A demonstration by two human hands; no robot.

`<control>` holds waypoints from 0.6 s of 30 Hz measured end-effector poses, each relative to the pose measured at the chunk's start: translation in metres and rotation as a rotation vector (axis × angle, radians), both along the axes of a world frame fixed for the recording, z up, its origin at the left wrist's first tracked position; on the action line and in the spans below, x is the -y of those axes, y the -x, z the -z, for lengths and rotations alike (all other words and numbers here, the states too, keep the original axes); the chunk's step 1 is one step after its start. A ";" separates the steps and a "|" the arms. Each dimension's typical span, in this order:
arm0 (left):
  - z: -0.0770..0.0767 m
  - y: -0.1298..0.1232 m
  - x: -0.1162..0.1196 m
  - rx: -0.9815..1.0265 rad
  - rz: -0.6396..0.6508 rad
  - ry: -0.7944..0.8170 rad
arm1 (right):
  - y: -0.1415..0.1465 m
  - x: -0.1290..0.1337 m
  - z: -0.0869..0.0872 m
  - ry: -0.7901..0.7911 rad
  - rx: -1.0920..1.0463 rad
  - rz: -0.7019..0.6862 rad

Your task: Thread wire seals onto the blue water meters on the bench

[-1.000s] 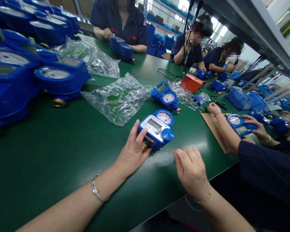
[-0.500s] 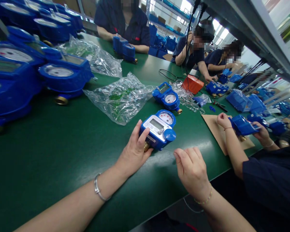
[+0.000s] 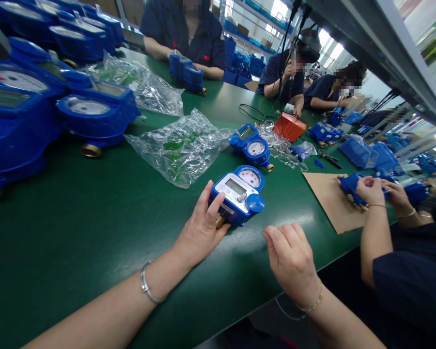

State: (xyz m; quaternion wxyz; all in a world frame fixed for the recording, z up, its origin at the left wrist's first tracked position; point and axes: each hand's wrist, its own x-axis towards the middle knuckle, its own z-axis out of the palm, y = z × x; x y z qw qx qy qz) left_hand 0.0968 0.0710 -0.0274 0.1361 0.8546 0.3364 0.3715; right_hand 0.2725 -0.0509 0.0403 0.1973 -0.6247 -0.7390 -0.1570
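The left hand [image 3: 199,232] reaches in from the lower left, its fingers and thumb closed around the brass end of the blue meter [image 3: 236,194] on the green table [image 3: 160,242]. The right hand [image 3: 290,257] hovers just beside it, wrist bent, fingers curled and pressed together at the tips around what looks like a thin wire [image 3: 252,228]. The meter's display faces up; its long axis slants from the round dial, farther off, towards the left hand's wearer. A second meter [image 3: 250,145] sits just beyond.
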 end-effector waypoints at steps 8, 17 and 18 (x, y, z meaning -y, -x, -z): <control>0.000 0.000 0.000 -0.001 -0.001 0.014 | 0.000 0.000 -0.001 0.021 0.013 0.011; -0.009 0.001 0.013 0.031 -0.093 -0.100 | 0.007 -0.004 0.003 0.048 0.038 0.003; -0.011 0.001 0.021 0.061 -0.132 -0.088 | 0.008 -0.007 0.005 0.058 0.039 0.003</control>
